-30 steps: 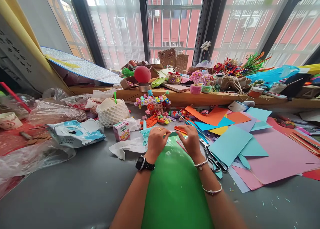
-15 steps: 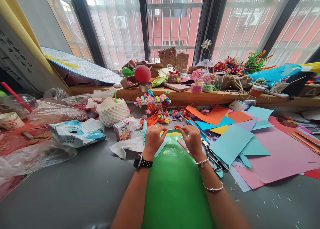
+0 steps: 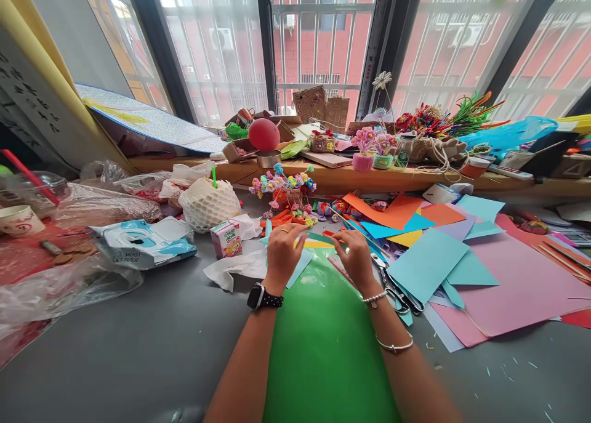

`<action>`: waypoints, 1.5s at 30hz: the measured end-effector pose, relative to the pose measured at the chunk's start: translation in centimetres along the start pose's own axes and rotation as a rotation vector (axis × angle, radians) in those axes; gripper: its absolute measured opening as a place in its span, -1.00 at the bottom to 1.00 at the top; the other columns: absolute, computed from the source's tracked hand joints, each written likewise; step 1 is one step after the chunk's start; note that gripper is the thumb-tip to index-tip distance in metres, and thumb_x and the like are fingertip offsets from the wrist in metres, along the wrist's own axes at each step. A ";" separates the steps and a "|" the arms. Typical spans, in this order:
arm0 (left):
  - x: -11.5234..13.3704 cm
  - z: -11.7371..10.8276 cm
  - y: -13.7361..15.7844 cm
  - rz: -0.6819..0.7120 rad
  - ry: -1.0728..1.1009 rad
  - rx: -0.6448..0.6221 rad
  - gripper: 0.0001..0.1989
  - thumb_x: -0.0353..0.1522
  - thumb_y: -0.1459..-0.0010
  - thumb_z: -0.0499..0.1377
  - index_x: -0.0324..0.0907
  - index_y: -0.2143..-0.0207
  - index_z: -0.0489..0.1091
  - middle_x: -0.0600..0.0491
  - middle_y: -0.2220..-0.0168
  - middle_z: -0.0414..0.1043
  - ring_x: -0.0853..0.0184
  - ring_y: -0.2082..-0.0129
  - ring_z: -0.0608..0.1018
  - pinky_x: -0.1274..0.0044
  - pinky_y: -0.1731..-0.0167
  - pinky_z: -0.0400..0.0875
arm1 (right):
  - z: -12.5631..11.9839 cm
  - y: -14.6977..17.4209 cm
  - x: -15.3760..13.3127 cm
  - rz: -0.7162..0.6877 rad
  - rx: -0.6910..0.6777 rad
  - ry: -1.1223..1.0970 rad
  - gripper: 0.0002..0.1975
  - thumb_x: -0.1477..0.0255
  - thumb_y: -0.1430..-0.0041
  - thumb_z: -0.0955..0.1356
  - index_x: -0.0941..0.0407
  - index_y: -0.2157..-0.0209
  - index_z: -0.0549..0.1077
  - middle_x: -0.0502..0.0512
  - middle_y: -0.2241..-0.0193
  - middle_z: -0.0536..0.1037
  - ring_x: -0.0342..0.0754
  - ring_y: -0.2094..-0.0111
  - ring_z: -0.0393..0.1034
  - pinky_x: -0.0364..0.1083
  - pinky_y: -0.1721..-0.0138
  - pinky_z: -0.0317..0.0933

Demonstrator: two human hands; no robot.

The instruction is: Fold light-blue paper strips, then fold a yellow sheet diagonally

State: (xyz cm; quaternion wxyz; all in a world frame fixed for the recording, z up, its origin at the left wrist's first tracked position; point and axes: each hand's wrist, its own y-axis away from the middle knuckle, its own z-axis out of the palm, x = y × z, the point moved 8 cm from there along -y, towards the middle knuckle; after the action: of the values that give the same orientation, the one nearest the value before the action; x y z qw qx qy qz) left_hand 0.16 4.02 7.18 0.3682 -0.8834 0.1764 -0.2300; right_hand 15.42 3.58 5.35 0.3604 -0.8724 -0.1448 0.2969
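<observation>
1. Left hand (image 3: pixel 284 253): thumb and forefinger nearly together, gripping one end of the teal strip (image 3: pixel 319 236)
2. Right hand (image 3: pixel 356 255): thumb and forefinger nearly together, gripping the other end
3. Teal strip: spans the gap between both hands, at the far end of the green surface (image 3: pixel 330 349)
4. Scissors (image 3: pixel 382 270): lie just beside the right hand, near blue paper (image 3: pixel 427 266)

At nine o'clock, "MOIST" and, beneath it, "PAPER" can be read on the wipes pack (image 3: pixel 143 243). Lettering on the pink box (image 3: pixel 226 239), towards eight, is too small to make out.
</observation>
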 end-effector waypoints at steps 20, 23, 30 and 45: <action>2.4 2.9 0.7 0.169 0.008 -0.228 -0.84 -0.35 -0.06 0.02 -0.19 0.43 0.37 0.04 0.44 0.41 0.33 0.37 0.40 0.49 0.33 0.22 | 1.2 -0.1 -1.0 -0.058 -0.143 -0.058 -0.87 0.44 -0.03 0.26 0.14 0.40 0.42 0.11 0.41 0.47 -0.03 0.32 0.29 -0.09 0.28 0.15; 2.3 2.9 0.6 0.159 0.016 -0.231 -0.85 -0.36 -0.05 0.03 -0.19 0.43 0.37 0.03 0.43 0.41 0.32 0.36 0.40 0.49 0.32 0.22 | 1.7 0.1 -0.9 -0.032 -0.170 -0.047 -0.87 0.46 -0.03 0.25 0.13 0.46 0.43 0.09 0.44 0.48 -0.04 0.36 0.31 -0.10 0.31 0.16; 0.6 1.8 0.3 0.074 -0.024 -0.160 -0.85 -0.36 -0.04 0.03 -0.18 0.45 0.38 0.04 0.43 0.42 0.31 0.36 0.41 0.47 0.32 0.21 | 0.5 0.0 0.9 0.056 -0.073 0.031 -0.83 0.44 -0.06 0.22 0.13 0.44 0.43 0.12 0.42 0.48 -0.02 0.33 0.32 -0.08 0.29 0.14; -1.2 0.0 0.0 -0.086 -0.046 0.025 -0.83 -0.39 -0.04 0.01 -0.18 0.37 0.38 0.01 0.37 0.42 0.28 0.31 0.40 0.43 0.22 0.19 | 0.0 0.1 3.6 0.257 -0.031 -0.119 -0.82 0.40 -0.02 0.23 0.16 0.47 0.42 0.12 0.47 0.49 -0.05 0.44 0.33 -0.09 0.37 0.18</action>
State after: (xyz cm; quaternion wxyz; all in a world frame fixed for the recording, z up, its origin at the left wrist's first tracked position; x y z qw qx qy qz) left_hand -0.89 4.59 6.87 0.3728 -0.8906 0.1270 -0.2274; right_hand 18.21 5.17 3.77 0.2964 -0.8701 -0.0577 0.3896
